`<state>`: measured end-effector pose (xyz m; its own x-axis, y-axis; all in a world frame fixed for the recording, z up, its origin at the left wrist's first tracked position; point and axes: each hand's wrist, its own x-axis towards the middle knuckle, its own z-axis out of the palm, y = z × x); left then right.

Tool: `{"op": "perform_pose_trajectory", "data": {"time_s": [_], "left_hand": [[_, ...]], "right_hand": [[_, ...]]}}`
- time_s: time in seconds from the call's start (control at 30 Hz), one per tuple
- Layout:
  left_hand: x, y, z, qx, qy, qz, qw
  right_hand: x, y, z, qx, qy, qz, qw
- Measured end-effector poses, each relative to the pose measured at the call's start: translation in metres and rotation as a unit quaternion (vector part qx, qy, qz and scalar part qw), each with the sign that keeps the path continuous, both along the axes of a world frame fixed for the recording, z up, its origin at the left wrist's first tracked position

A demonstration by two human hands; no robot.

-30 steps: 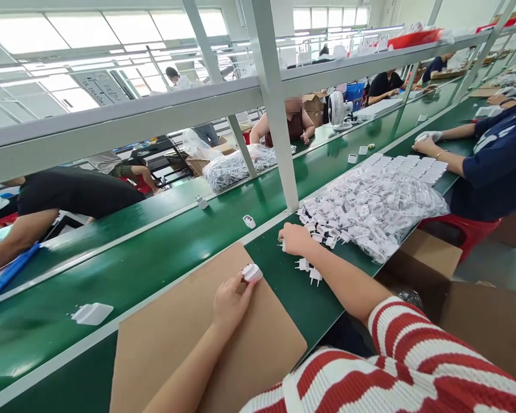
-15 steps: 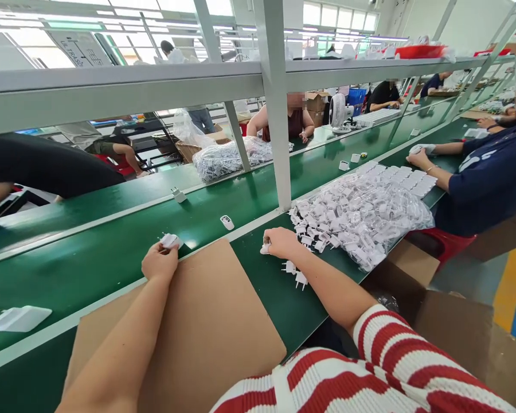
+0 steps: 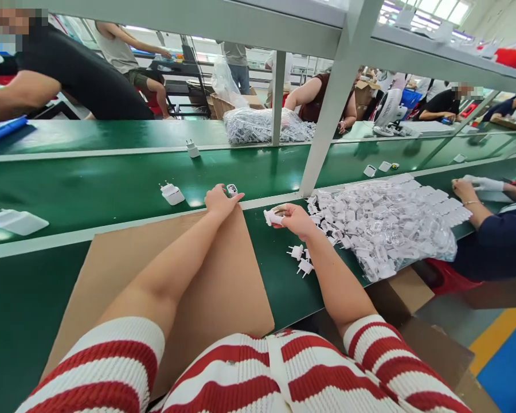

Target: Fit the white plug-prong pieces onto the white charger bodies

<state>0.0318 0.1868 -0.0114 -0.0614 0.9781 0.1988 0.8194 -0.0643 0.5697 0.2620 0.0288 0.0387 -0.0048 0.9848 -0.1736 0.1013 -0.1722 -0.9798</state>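
My left hand (image 3: 220,201) reaches over the far edge of the cardboard sheet (image 3: 189,269), thumb and fingers apart around a small white charger part (image 3: 232,190) with a dark inside, on the green belt. Whether the fingers touch it I cannot tell. In my right hand (image 3: 297,219) is a white plastic charger housing (image 3: 274,216), pinched between thumb and fingers above the green bench. Just below it lie several white two-pin plug pieces (image 3: 304,267). To the left on the belt rest a white plug charger (image 3: 172,194) and a larger-looking one (image 3: 19,221).
A plastic bag of white housings (image 3: 370,229) spreads over the bench to my right. A grey post (image 3: 322,126) rises beyond my right hand, carrying a shelf above. Co-workers sit across the belt and at the right. Another plug charger (image 3: 192,149) stands on the belt's far side.
My left hand has let go of the plug charger, which now lies on the belt, and moved right to the small charger part. My right hand now shows the white housing more clearly. The view has shifted.
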Motion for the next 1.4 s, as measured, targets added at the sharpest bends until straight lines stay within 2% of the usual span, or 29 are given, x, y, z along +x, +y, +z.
{"op": "perform_pose_trajectory", "data": {"time_s": [0.1,0.17,0.23,0.3,0.43,0.5,0.57,0.6,0.67,0.73,0.8,0.87,0.97,1.1,1.2,1.4], "left_hand": [[0.002,0.002,0.003,-0.025,-0.028,-0.050,0.998],[-0.004,-0.010,0.005,-0.016,-0.040,-0.090,0.995],[-0.011,-0.036,0.004,-0.022,-0.050,-0.136,0.989],[-0.020,-0.073,0.003,-0.027,-0.065,-0.204,0.976],[-0.034,-0.148,0.001,-0.013,-0.076,-0.357,0.931],[-0.037,-0.172,0.000,-0.018,-0.076,-0.383,0.920],[-0.036,-0.183,-0.002,-0.018,-0.107,-0.370,0.923],[-0.036,-0.185,-0.004,-0.018,-0.131,-0.356,0.925],[-0.034,-0.185,-0.007,-0.015,-0.173,-0.334,0.926],[-0.033,-0.183,-0.008,-0.019,-0.197,-0.331,0.923],[-0.032,-0.181,-0.007,-0.018,-0.212,-0.333,0.918],[-0.032,-0.181,-0.006,-0.017,-0.220,-0.340,0.914],[-0.032,-0.182,-0.005,-0.018,-0.225,-0.343,0.912],[-0.033,-0.182,-0.004,-0.023,-0.223,-0.343,0.912],[-0.033,-0.181,-0.004,-0.029,-0.224,-0.346,0.911],[-0.033,-0.181,-0.006,-0.025,-0.221,-0.348,0.911]], "right_hand": [[0.000,-0.003,0.007,-0.015,0.050,0.018,0.998],[0.001,-0.006,0.010,-0.025,0.092,0.030,0.995],[0.002,-0.008,0.013,-0.031,0.123,0.044,0.991],[0.001,-0.010,0.013,-0.028,0.125,0.058,0.990],[-0.007,-0.015,0.008,0.027,0.064,0.084,0.994],[-0.013,-0.020,0.006,0.085,-0.013,0.090,0.992],[-0.020,-0.027,0.005,0.158,-0.140,0.101,0.972],[-0.023,-0.032,0.006,0.197,-0.214,0.111,0.950],[-0.030,-0.041,0.008,0.266,-0.348,0.133,0.889],[-0.037,-0.048,0.010,0.311,-0.440,0.152,0.828],[-0.044,-0.053,0.010,0.335,-0.493,0.163,0.787],[-0.048,-0.054,0.007,0.348,-0.522,0.165,0.761],[-0.049,-0.052,0.002,0.352,-0.542,0.166,0.745],[-0.047,-0.047,-0.001,0.356,-0.522,0.177,0.755],[-0.046,-0.047,-0.002,0.374,-0.506,0.155,0.762],[-0.050,-0.051,-0.001,0.380,-0.517,0.154,0.751]]}}
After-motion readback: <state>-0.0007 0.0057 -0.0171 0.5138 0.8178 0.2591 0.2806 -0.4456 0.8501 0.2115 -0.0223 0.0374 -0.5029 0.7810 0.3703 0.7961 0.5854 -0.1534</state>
